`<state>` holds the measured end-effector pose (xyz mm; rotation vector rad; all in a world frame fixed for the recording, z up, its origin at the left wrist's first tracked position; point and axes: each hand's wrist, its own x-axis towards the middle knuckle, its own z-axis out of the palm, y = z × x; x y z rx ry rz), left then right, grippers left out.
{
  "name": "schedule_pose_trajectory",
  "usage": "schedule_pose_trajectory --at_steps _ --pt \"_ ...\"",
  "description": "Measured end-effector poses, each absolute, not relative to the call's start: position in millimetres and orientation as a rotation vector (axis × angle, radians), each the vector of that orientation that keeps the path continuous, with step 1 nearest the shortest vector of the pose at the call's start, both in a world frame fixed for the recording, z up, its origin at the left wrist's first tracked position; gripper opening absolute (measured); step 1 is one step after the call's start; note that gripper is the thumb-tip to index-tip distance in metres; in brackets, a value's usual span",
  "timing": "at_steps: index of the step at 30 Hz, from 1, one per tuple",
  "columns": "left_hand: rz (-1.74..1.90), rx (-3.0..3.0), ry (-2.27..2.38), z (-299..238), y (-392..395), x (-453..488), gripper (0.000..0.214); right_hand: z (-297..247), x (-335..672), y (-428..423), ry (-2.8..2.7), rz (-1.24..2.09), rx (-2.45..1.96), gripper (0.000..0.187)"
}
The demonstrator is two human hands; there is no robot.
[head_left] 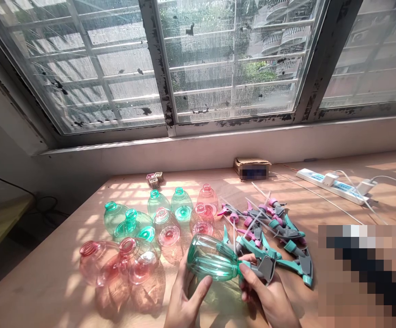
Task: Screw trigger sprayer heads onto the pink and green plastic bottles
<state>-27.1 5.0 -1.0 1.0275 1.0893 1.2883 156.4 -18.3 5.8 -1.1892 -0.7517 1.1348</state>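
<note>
A clear green spray bottle point(213, 258) lies tilted on its side in the air above the table, its neck pointing right. My left hand point(185, 294) is closed around its body from below. At the neck, the fingers of my right hand point(269, 294) pinch the collar of a grey trigger spray head point(265, 268). The head sits at the bottle's mouth; whether it is threaded on I cannot tell. Just beyond my right hand lies a pile of loose spray heads point(288, 228) in teal, pink and grey, with white tubes.
Upright green bottles point(181, 205) and pink bottles point(143, 262) stand to the left and behind. A cardboard box point(252, 169), small blocks point(154, 180) and a power strip point(332, 186) with cables are along the back, below the window. A blurred-out patch covers the right front.
</note>
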Motion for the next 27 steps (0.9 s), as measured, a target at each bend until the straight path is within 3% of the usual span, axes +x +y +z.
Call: schedule_pose_trajectory --at_steps 27 --pt "1.317 1.076 1.177 -10 5 -31 0.092 0 153 -18 -0.818 1.172 -1.178 0.052"
